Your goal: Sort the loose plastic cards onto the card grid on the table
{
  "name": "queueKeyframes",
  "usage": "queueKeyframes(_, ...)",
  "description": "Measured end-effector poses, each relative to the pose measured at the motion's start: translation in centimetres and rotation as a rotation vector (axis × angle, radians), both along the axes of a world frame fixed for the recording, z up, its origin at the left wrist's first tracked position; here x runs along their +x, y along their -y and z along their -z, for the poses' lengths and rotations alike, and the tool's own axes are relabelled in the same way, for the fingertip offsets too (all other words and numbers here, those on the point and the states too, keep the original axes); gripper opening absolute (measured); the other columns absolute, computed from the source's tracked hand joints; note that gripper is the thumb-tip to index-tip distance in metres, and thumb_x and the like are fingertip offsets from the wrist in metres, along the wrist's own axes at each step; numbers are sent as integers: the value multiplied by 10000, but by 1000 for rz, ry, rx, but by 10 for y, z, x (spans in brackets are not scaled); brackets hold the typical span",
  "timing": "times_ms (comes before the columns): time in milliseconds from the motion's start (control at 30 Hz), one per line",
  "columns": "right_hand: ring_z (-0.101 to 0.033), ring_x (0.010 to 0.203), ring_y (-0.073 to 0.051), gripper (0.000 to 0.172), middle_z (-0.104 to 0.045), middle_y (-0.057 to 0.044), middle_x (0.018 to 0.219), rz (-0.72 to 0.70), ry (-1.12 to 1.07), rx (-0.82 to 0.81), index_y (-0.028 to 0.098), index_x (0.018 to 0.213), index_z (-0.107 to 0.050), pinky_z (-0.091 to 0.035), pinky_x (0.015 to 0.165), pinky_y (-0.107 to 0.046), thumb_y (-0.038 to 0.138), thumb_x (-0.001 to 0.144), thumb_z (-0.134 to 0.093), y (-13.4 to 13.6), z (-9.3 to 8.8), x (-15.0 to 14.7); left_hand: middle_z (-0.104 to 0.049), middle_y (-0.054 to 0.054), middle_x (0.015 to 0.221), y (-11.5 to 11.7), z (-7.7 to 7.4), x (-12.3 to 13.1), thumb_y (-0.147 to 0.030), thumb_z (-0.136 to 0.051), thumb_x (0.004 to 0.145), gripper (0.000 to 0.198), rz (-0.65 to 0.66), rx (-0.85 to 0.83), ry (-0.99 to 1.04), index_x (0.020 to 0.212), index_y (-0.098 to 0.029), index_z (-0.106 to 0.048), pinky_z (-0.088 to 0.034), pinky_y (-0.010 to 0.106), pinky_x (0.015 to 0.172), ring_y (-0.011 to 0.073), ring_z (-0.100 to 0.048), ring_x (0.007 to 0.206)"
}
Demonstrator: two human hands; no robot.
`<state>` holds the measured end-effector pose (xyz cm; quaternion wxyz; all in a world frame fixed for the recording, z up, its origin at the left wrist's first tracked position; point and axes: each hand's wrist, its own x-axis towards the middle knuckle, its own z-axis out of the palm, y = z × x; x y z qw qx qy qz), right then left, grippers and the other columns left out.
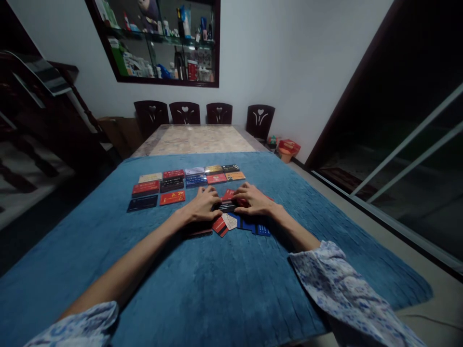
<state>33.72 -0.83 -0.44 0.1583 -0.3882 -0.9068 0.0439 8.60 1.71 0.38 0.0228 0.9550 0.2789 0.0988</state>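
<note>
Both of my hands rest on a loose pile of cards [231, 222] on a blue cloth [202, 284]. My left hand [202, 202] and my right hand [253, 198] pinch the two ends of one dark card [226, 206], fingers curled. Beyond them, several cards [188, 180] in red, dark, blue and yellow lie flat in neat rows. A red card [172, 197] and a dark blue card [142, 203] form the nearest row at the left.
The cloth covers the near part of a long marble-topped table [197, 140]. Several dark chairs [185, 113] stand at its far end. A glass wall cabinet [159, 41] hangs above. A red basket [288, 148] sits on the floor at the right.
</note>
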Motion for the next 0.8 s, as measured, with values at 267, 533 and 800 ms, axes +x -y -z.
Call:
queueKeyframes(267,-485,920,-243,349,-693,-91,1012,-38,74,-31,203,1040,-754,-384,808,-388,421,767,-765,-11,-12,-3,-708,98,946,-3,-3,-3,-330,-579,888,223,61,-19,19,871,-178,-742,-335,458,946,282,-520,1110)
queueKeyframes(533,-521,835,-198,157,-705,-49,882,-10,37,9,213,946,-763,-368,751,-320,214,806,-689,-27,-5,-10,-726,85,946,-14,-4,-12,-270,-505,922,270,39,-13,147,888,-196,-763,-397,427,926,245,-585,1060)
queueKeyframes(800,-489,755,-166,100,-640,-24,750,55,-87,38,176,885,-738,-369,747,-304,166,836,-651,-37,14,-14,-701,98,1023,-20,0,-17,-167,-525,871,248,-6,-5,214,939,-190,-763,-465,415,931,226,-633,998)
